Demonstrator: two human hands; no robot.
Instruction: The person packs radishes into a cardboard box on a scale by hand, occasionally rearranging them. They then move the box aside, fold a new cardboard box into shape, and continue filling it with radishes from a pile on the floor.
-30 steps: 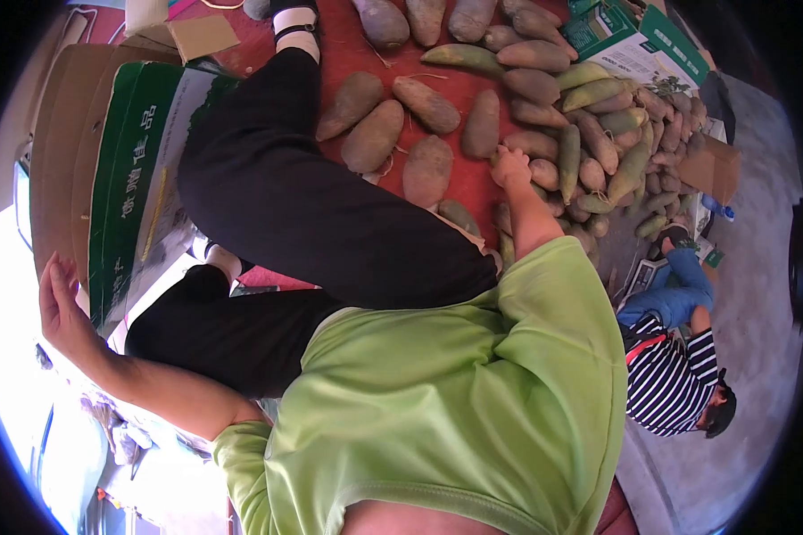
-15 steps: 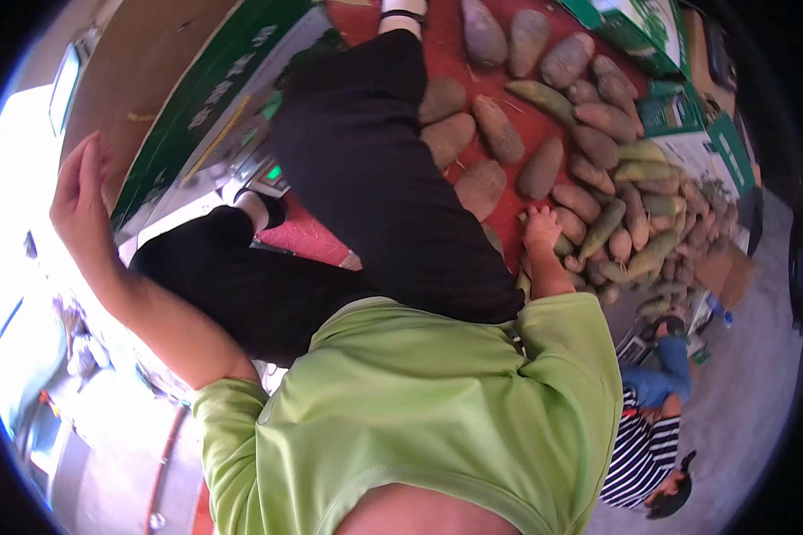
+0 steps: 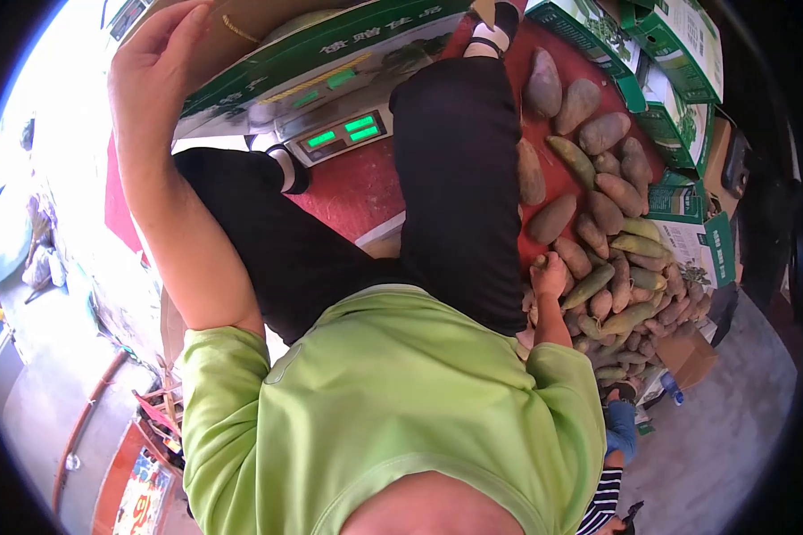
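My left hand [image 3: 156,67] is raised at the upper left beside the inner cardboard of a large green box [image 3: 330,53]; its fingers are bent a little, with nothing visible between them. A scale [image 3: 343,136] with lit green digits shows below the box. My right hand [image 3: 550,276] is closed around a small tuber [image 3: 540,261], of which only the tip shows. It is at the left edge of a pile of brown and green tubers [image 3: 629,316]. Larger purplish tubers [image 3: 605,133] lie spread on the red surface [image 3: 549,67] above that hand.
Green and white boxes [image 3: 678,45] stand at the upper right. A brown cardboard piece [image 3: 687,358] and a blue object [image 3: 672,389] lie beyond the pile. A person in a striped top [image 3: 603,499] is at the lower right. My legs [image 3: 459,196] extend between box and tubers.
The view has shifted, bringing the box and the scale's display more into sight. My left hand has moved up and right, nearer the box. My right hand has closed on a small tuber.
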